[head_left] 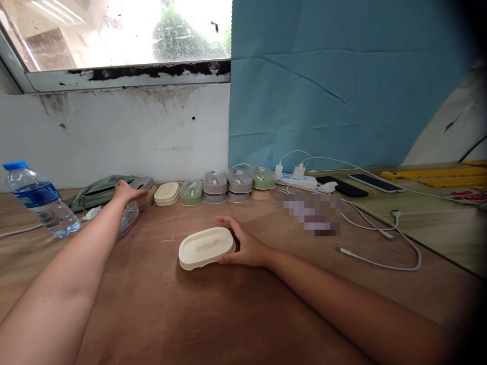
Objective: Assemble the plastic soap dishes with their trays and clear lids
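My right hand point(245, 247) grips the right end of a cream oval plastic box point(207, 246), thumb at the front and fingers behind. The box rests on or just above the brown wooden table; which one I cannot tell. Reaching far left, my left hand point(128, 192) has its fingers apart beside a grey box point(144, 183). Whether it touches that box is unclear. Under the left wrist lies a clear plastic container point(129, 218), partly hidden by my forearm.
Along the wall stand a cream box point(166, 193), a green box point(192, 192) and stacked grey boxes point(215, 185). A water bottle point(41, 200) and green pouch point(95, 190) are left. White cables point(380, 266), a power strip point(299, 180) and phones point(375, 182) lie right.
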Demonstrator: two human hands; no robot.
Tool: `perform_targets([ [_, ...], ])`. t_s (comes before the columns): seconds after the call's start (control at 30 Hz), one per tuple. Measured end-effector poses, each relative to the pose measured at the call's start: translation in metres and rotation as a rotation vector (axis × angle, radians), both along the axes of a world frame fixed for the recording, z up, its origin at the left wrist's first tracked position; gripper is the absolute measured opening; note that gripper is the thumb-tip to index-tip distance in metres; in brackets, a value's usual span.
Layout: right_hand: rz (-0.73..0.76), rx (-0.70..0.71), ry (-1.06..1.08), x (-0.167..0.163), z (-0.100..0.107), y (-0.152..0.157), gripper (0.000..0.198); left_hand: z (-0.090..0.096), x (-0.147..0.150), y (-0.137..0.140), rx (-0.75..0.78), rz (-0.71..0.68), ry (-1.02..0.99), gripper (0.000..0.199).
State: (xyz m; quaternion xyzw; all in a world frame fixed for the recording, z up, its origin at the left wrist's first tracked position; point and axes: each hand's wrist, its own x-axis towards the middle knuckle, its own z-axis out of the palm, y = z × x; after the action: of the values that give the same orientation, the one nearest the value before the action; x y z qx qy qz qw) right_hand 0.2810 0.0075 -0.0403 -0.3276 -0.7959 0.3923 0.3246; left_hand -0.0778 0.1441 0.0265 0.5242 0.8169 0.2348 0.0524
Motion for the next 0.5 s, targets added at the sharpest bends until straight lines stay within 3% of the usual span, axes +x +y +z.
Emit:
perform_targets([
  [0.27, -0.001, -0.007, -0.006, 0.000, 0.001, -0.001, 0.088, 0.003, 0.001, -0.001, 0.004, -0.051, 0.090, 0.093],
  [0.5, -0.004, -0.016, -0.013, 0.000, 0.003, -0.002, 0.086, -0.001, 0.000, 0.010, -0.014, 0.010, 0.162, 0.092],
])
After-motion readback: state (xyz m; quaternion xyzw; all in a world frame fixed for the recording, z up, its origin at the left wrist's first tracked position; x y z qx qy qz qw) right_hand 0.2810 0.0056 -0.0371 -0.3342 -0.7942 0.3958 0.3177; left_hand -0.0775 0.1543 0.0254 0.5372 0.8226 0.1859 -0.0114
